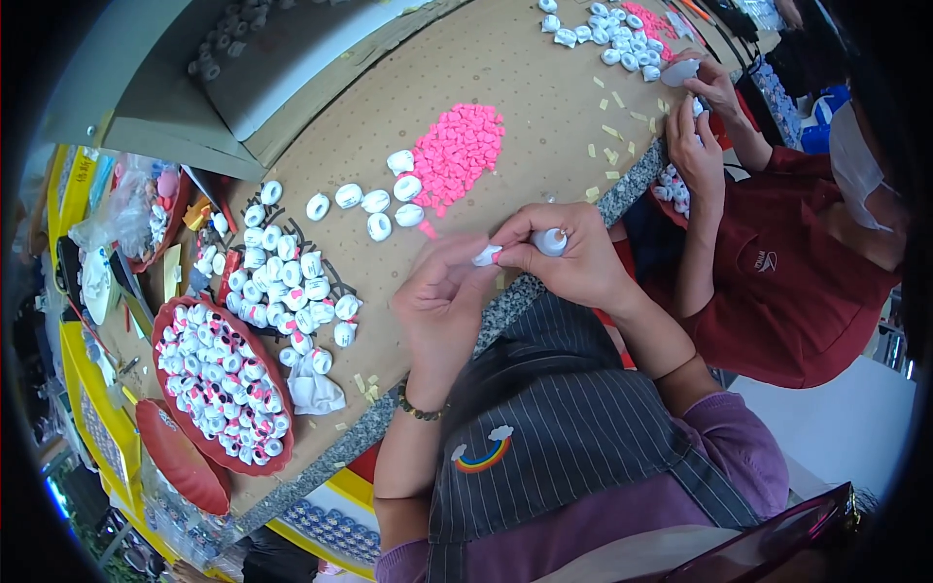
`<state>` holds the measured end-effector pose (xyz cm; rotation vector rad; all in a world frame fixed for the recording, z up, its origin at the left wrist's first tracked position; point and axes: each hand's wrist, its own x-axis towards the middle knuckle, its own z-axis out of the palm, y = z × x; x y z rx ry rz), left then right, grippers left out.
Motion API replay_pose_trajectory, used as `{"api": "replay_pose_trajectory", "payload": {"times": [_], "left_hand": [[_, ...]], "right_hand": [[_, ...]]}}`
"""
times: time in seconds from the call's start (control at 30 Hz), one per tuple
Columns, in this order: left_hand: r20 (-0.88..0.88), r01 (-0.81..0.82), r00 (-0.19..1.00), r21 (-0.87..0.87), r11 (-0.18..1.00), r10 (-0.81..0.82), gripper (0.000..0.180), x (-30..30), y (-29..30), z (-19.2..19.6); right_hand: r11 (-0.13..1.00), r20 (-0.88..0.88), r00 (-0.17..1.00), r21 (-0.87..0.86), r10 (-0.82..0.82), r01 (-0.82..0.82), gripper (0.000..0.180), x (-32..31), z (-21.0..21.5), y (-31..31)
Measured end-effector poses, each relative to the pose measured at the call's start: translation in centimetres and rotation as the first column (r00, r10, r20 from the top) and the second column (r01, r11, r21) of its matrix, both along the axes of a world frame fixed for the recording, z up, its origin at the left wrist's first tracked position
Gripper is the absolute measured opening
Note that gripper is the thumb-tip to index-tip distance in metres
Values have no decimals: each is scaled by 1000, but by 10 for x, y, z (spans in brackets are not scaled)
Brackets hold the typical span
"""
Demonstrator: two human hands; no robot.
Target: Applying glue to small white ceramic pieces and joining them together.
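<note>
My left hand [442, 291], a little blurred, pinches a small white rounded piece [485, 256] with a pink bit at its edge. Against that piece rest the thumb and fingertip of my right hand [578, 255]. A small white squeeze bottle [550, 241] with a thin tip is tucked in my right hand's curled fingers. Both hands are over the near edge of the paper-covered table [544, 107]. Just beyond them lies a heap of small bright pink pieces [459, 151], with several white rounded pieces [376, 201] beside it.
More white pieces [282, 277] crowd the left, near a red oval tray [224, 389] full of white-and-pink ones. Another red tray [180, 457] leans beside it. A grey shelf [185, 146] stands at the back left. At right, a co-worker in a dark red shirt [777, 282] handles similar pieces.
</note>
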<state>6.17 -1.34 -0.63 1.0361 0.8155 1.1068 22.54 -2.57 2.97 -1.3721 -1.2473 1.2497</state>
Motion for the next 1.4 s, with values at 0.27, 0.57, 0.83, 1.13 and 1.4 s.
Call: {"api": "replay_pose_trajectory", "payload": {"times": [0.27, 0.57, 0.83, 1.13, 1.4], "left_hand": [[88, 170, 983, -133, 976, -159, 28, -13, 7, 6], [33, 70, 997, -21, 997, -70, 24, -5, 2, 0], [46, 94, 995, -31, 995, -93, 25, -3, 1, 5], [-541, 33, 804, 455, 890, 247, 23, -25, -3, 13], [-672, 237, 207, 739, 630, 711, 22, -64, 14, 23]], "right_hand": [[941, -22, 999, 337, 27, -18, 9, 0, -23, -4], [832, 114, 993, 549, 25, -84, 18, -2, -30, 1], [800, 84, 996, 597, 16, -63, 19, -4, -31, 2], [884, 53, 989, 442, 139, -148, 15, 6, -30, -1], [957, -115, 975, 241, 192, -160, 31, 14, -24, 9]]}}
